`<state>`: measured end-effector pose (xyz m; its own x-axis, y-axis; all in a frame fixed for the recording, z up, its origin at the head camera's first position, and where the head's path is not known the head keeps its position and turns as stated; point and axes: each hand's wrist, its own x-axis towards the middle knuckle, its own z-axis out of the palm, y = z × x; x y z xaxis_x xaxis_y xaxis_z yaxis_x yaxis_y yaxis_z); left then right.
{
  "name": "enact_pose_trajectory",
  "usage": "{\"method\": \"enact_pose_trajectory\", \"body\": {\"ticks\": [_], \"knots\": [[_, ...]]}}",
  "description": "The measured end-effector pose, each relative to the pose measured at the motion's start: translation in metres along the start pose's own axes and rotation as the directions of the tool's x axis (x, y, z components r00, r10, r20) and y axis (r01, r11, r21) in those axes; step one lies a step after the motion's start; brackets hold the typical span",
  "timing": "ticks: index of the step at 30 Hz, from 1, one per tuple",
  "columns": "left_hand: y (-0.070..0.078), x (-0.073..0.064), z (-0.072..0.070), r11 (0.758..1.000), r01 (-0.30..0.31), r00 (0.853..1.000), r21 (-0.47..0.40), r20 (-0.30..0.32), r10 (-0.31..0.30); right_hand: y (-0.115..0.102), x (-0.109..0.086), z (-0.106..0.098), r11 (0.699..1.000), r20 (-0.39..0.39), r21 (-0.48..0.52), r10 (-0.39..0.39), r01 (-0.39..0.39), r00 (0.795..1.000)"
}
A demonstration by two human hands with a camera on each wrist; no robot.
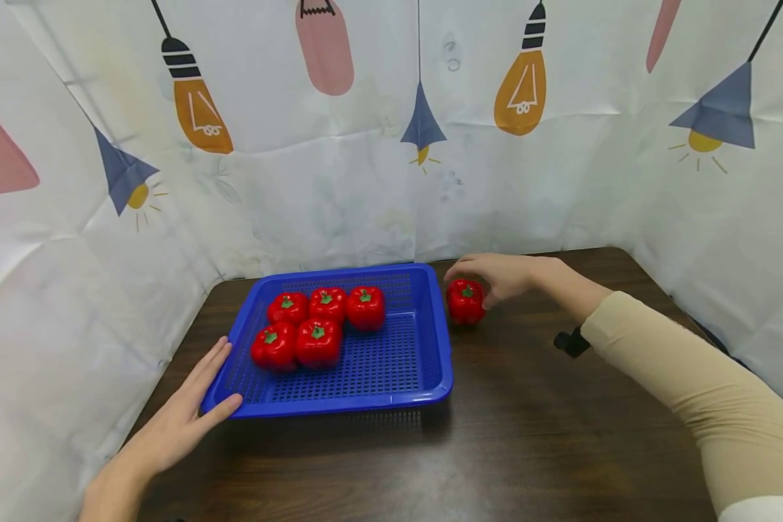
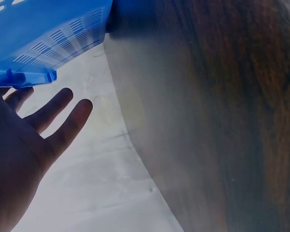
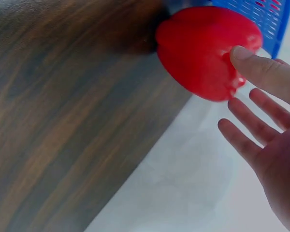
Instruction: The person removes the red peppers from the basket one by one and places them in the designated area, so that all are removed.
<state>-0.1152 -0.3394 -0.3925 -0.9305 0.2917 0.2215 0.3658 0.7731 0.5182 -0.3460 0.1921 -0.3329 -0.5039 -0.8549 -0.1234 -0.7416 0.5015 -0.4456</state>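
Observation:
My right hand is at a glossy red bell pepper with a green stem, which stands on the table right of the basket. In the right wrist view the thumb overlaps the pepper's upper side, and the other fingers are spread and fairly straight beside its top. A blue perforated plastic basket holds several more red peppers, grouped toward its left and back. My left hand lies along the basket's left front corner with fingers extended, fingertips at the rim; nothing is gripped in it.
The dark wood-grain table has rounded back corners. A white curtain printed with lamps and bulbs surrounds its back and sides. A small black device sits under the right wrist.

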Motion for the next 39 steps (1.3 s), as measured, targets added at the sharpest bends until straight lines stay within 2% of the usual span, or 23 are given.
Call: {"method": "enact_pose_trajectory", "body": {"ticks": [5, 11, 19, 24, 32, 39], "knots": [[0.000, 0.001, -0.001, 1.000, -0.002, 1.000, -0.006, 0.001, 0.002, -0.005, 0.000, -0.013, 0.999, -0.005, -0.019, 0.033, -0.033, 0.999], [-0.001, 0.000, -0.001, 0.999, -0.045, 0.999, 0.025, -0.026, 0.045, -0.017, 0.005, -0.026, 0.998, -0.020, -0.060, 0.016, -0.017, 1.000], [-0.002, 0.001, 0.000, 0.995, -0.076, 0.995, 0.066, -0.056, 0.080, -0.039, 0.023, -0.038, 0.996, -0.029, -0.090, -0.028, 0.025, 0.999], [-0.003, 0.002, 0.001, 0.995, -0.075, 0.995, 0.064, -0.062, 0.079, -0.050, 0.037, -0.039, 0.992, -0.007, -0.122, -0.038, 0.037, 0.999], [-0.005, 0.002, 0.003, 0.991, -0.103, 0.990, 0.081, -0.085, 0.110, -0.068, 0.061, -0.033, 0.989, 0.040, -0.131, -0.061, 0.066, 0.997], [-0.005, 0.002, 0.005, 0.993, -0.094, 0.991, 0.072, -0.093, 0.100, -0.087, 0.081, -0.031, 0.987, 0.059, -0.139, -0.073, 0.081, 0.996]]}}
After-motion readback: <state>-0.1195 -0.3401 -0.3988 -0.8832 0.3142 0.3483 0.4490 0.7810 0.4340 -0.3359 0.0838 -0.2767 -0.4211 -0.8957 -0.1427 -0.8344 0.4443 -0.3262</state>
